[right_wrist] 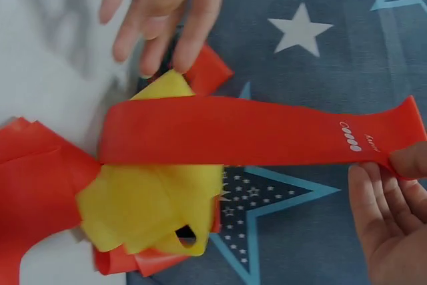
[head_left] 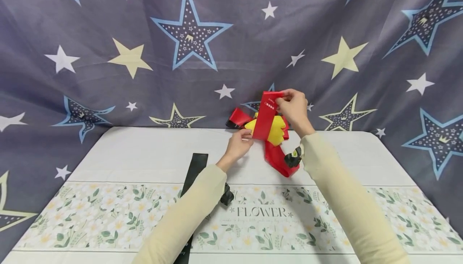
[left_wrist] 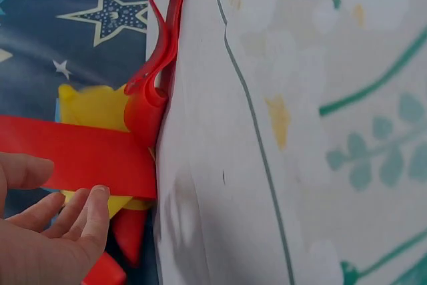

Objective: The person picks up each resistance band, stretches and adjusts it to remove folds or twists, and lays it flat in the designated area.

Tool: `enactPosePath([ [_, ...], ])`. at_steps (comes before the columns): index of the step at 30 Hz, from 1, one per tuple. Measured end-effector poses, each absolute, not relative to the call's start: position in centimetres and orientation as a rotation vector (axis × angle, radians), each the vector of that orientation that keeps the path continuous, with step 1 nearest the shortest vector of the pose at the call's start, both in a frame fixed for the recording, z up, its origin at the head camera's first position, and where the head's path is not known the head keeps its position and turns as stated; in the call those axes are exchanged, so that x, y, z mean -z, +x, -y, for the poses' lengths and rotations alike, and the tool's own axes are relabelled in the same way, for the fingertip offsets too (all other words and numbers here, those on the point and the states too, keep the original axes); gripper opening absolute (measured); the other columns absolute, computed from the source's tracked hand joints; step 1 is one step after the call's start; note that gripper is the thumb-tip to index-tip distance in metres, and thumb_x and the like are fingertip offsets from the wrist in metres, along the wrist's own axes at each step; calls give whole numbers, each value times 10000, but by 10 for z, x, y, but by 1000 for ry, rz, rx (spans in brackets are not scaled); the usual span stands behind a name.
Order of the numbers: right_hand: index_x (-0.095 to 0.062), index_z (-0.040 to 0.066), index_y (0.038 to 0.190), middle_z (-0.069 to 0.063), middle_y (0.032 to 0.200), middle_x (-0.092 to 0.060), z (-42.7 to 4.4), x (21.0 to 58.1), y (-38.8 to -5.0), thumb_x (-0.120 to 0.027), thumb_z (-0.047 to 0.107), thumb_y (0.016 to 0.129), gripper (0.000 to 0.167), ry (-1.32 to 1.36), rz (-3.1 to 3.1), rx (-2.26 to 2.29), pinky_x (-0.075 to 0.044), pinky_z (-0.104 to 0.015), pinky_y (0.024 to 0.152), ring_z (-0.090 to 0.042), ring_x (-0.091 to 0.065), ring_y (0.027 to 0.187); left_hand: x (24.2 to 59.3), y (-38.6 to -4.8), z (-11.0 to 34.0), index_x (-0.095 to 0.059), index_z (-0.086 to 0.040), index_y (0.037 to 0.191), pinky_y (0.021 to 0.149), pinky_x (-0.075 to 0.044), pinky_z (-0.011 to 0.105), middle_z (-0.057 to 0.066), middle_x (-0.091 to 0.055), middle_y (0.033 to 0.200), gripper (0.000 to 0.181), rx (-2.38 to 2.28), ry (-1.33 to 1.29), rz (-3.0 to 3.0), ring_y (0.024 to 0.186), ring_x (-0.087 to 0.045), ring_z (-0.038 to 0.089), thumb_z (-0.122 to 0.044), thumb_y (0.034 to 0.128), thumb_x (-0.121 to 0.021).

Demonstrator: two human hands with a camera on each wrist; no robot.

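My right hand [head_left: 294,106] pinches the upper end of a flat red resistance band [head_left: 265,115], marked with small white print and a row of dots. The band hangs down at a slant, stretched lengthwise in the right wrist view. Beside its lower end is my left hand [head_left: 238,145]; its fingers [left_wrist: 97,205] look loosely extended near the band's edge, not wrapped round it. Whether they touch it I cannot tell. Behind the band lies a bunched yellow resistance band [right_wrist: 147,208]. Another red band [head_left: 278,159] loops over the white tabletop below.
A long black band [head_left: 197,167] lies on the table, partly hidden by my left forearm. More red material [head_left: 239,117] with a dark end sits at the table's back edge. The table cover [head_left: 144,151] has a floral strip; a starry curtain [head_left: 224,55] hangs behind.
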State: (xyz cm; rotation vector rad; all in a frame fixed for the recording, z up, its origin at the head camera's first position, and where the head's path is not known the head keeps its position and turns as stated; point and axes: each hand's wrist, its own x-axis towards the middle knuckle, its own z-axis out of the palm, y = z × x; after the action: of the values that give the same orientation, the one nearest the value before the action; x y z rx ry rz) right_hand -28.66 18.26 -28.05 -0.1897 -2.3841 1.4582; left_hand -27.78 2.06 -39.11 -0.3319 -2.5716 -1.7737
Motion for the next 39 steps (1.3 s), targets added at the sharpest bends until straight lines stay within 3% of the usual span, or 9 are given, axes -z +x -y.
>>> enactPosePath([
  [10,-646,28,1073,-118,897,-645,-173,260,-274,-572,150,907,218,-57,2390,-1408,-543,-204,651,-153,-628,705,387,-275,-27,-553,23,1273,861,-540,355,206,-676,1089,397,1778,-333,2576,1015,-660,310,-22,880,-588],
  [16,-641,22,1065,-128,896,-643,-165,243,-268,-571,149,911,212,34,2375,-1401,-524,-198,664,-176,-616,737,386,-276,-29,-574,-21,1258,699,-505,256,166,-678,983,386,1726,-328,2578,917,-635,274,-82,879,-608],
  [22,-643,2,1048,-114,861,-647,-163,227,-270,-567,135,904,210,95,2355,-1387,-518,-193,629,-177,-609,700,385,-277,-30,-653,-15,1114,652,-481,215,168,-681,952,258,1720,-335,2540,858,-644,257,-94,870,-625],
  [27,-641,-5,1059,-115,869,-651,-163,213,-270,-576,161,910,232,137,2346,-1384,-527,-184,637,-108,-602,687,382,-274,-28,-660,6,896,588,-441,205,137,-630,793,123,1702,-361,2506,711,-576,193,-108,852,-650],
  [31,-636,11,1093,-127,939,-660,-163,203,-268,-581,194,915,261,162,2352,-1366,-544,-195,684,-102,-620,749,382,-271,-25,-599,0,762,569,-411,202,93,-569,736,166,1692,-370,2512,677,-505,141,-124,849,-667],
  [39,-620,38,1145,-119,1037,-657,-164,194,-265,-586,249,917,313,129,2390,-1348,-558,-339,840,-167,-646,878,390,-263,-14,-691,14,897,592,-462,221,152,-677,873,146,1718,-361,2575,721,-590,182,-124,849,-690],
])
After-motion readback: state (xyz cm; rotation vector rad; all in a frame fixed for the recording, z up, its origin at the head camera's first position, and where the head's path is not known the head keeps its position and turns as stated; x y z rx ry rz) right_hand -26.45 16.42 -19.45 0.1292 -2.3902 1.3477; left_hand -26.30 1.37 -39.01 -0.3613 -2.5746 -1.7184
